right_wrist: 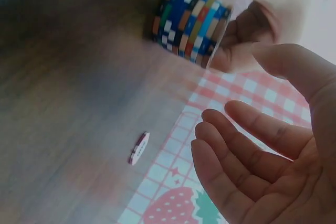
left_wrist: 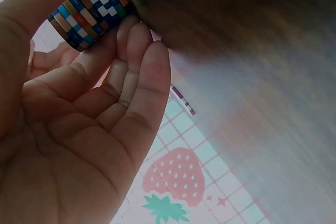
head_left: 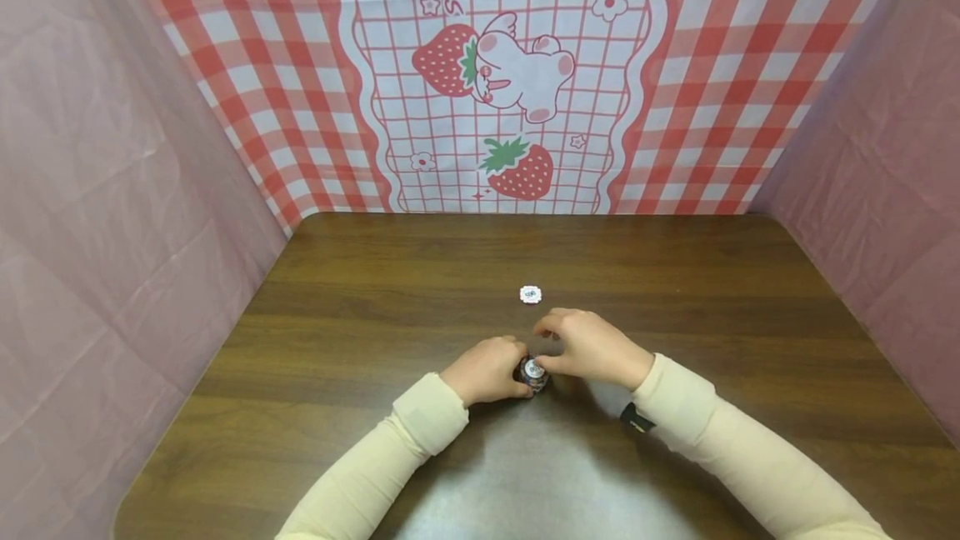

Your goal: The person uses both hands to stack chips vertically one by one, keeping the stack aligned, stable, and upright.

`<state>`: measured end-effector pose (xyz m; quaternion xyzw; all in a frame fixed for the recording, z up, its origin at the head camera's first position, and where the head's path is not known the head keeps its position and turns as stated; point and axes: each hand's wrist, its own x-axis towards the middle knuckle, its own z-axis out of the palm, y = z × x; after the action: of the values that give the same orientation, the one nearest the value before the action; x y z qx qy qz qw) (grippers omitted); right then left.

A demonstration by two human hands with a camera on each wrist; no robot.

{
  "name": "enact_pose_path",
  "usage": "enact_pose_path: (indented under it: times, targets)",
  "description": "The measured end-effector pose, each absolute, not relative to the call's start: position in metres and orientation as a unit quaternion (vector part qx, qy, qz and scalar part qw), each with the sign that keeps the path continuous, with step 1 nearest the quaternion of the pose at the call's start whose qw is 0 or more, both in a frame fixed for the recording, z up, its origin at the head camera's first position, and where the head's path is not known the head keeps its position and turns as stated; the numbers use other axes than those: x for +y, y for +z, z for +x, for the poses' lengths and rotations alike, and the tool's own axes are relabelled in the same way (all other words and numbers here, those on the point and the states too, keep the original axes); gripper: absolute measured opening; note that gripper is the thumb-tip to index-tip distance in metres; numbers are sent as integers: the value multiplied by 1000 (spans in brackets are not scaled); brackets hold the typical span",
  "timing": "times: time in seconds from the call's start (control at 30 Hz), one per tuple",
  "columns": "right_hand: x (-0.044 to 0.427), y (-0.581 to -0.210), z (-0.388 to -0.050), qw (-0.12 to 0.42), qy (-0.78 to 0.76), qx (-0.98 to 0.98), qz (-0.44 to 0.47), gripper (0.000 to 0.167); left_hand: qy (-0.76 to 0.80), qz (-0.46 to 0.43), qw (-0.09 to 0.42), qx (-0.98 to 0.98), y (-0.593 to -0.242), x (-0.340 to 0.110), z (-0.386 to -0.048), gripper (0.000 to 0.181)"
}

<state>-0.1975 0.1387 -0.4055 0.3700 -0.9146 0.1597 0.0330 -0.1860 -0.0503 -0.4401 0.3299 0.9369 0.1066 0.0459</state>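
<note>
A short stack of poker chips (head_left: 534,372) stands on the table, a pale printed face on top. Blue, orange, green and white edge marks show on the stack (right_wrist: 190,23) in the right wrist view. My left hand (head_left: 489,370) grips this stack from the left, thumb on the near side and fingers on the far side. Just right of it is my right hand (head_left: 598,348), its fingers loosely bent with nothing between them. That thumb's tip is close to the stack's top; whether it touches I cannot tell. Farther back, a single white poker chip (head_left: 530,295) lies flat.
The brown wooden table (head_left: 360,307) has rounded corners. A red-and-white checked cloth (head_left: 712,107) with strawberries hangs behind it, and pink cloths (head_left: 112,190) hang at both sides. A dark band (head_left: 636,418) shows at the right sleeve's cuff.
</note>
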Motion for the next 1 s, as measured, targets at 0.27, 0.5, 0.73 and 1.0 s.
enact_pose_path:
  times: [0.27,0.5,0.73,1.0]
  targets:
    - [137,-406,-216,33,190,-918,345,38,110,329,47,937,-440,-51,-186,34]
    - [135,-415,-240,34,190,-930,314,42,106,330,43,937,-441,-51,-186,32]
    - [133,-421,-259,30,165,-942,292,45,105,341,36,933,-440,-50,-186,32]
    - [130,-427,-274,-10,135,-953,270,52,102,336,41,936,-441,-50,-186,35]
